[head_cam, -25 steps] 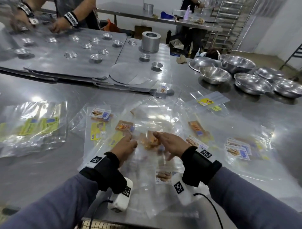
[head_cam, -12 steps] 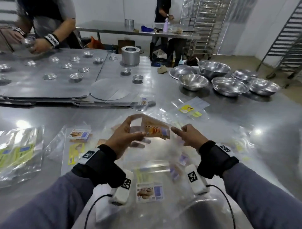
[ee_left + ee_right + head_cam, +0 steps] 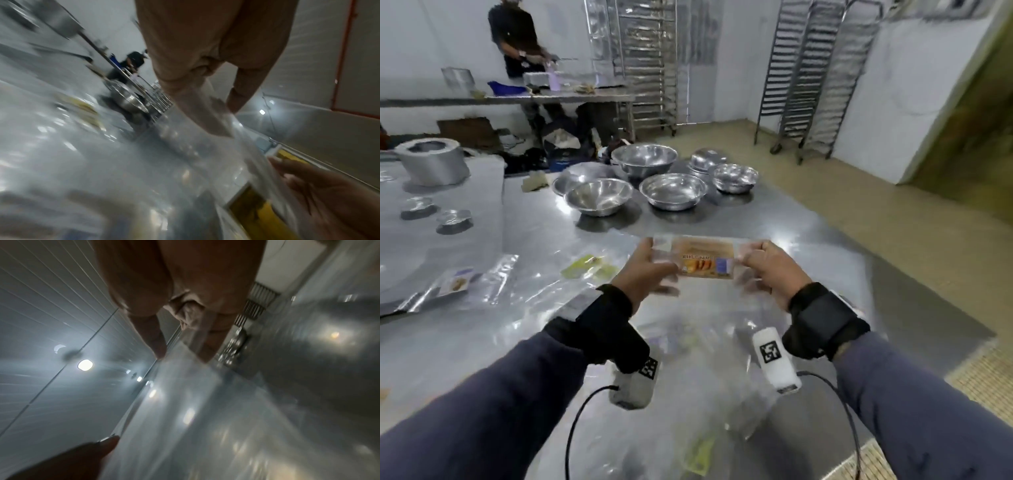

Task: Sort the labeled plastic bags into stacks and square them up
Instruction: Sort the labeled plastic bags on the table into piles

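On the far left of the steel surface (image 3: pixel 544 246) lie flat metal sheets (image 3: pixel 441 240) with small tins, and just right of them loose labeled bags (image 3: pixel 458 282) and a yellow-labeled one (image 3: pixel 589 267) wait unsorted. The left hand (image 3: pixel 645 274) pinches the left edge of a small stack of orange-labeled bags (image 3: pixel 703 263), thumb on top and fingers curled beneath; the right hand (image 3: pixel 770 270) pinches the opposite edge the same way. The stack is lifted off the surface, held level between the two grips — likely so its edges can be tapped down and aligned. More clear bags (image 3: pixel 688 342) lie under the wrists. Beyond stand steel bowls (image 3: pixel 674 190), well apart from the stack. To the right the surface stays bare up to its edge (image 3: pixel 893 274), where it drops to the floor — room to set a stack, though thin plastic could slide off.
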Demonstrator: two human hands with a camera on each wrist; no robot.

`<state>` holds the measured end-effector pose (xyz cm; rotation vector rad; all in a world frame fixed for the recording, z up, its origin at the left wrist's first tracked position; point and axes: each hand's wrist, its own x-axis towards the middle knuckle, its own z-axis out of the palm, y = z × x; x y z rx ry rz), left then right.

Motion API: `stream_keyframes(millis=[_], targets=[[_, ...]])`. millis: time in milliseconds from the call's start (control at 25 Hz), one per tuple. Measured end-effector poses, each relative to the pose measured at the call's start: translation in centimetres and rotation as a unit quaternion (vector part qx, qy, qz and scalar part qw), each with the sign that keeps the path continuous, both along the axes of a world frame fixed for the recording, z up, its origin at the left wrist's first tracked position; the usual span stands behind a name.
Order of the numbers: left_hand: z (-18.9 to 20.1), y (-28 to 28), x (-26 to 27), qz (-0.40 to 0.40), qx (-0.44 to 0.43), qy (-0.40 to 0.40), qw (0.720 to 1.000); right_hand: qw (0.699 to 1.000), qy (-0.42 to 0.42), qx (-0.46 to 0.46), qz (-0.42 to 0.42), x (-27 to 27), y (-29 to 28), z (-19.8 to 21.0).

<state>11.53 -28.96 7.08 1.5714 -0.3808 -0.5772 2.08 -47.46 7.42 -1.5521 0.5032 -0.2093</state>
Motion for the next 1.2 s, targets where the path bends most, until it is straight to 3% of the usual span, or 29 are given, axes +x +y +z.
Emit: stream_keyframes(millis=[160,240,360,440,520,720,880,1080,1200], targets=[[1.4,-11.7,0.1,-0.054,-0.090,-0.020,0.994,0.976,-0.110,-0.121,-0.145,-3.4,-9.1,1.8],[-0.1,-16.3,-0.6,-0.057,-0.101,-0.019,0.993,0.962,-0.122,-0.151,-0.190,-5.3,-12.4,0.2],[-6.2,-21.6,-2.6,-0.066,0.044,0.020,0.997,0.967,0.032,-0.141,-0.208,-7.4,-15.9,-6.5],[-10.0,-23.3,-3.4,-0.100,0.165,0.029,0.981,0.962,0.139,-0.132,-0.194,-7.9,-17.3,-10.7],[-12.4,-24.3,-3.5,-0.141,0.226,0.024,0.964,0.957,0.168,-0.140,-0.190,-7.9,-18.3,-12.7],[-11.8,-23.6,-4.1,-0.152,0.208,0.037,0.966,0.940,0.227,-0.210,-0.145,-7.6,-18.9,-13.0],[-10.5,-20.7,-5.2,-0.145,0.210,-0.019,0.967,0.916,0.273,-0.273,-0.109,-7.6,-17.1,-11.5],[-10.3,-13.1,-5.7,-0.077,0.211,-0.133,0.966,0.921,0.222,-0.321,0.000,-6.9,-11.2,-10.6],[-10.7,-6.6,-5.6,-0.032,0.226,-0.166,0.959,0.908,0.209,-0.348,0.107,-5.5,-5.8,-9.9]])
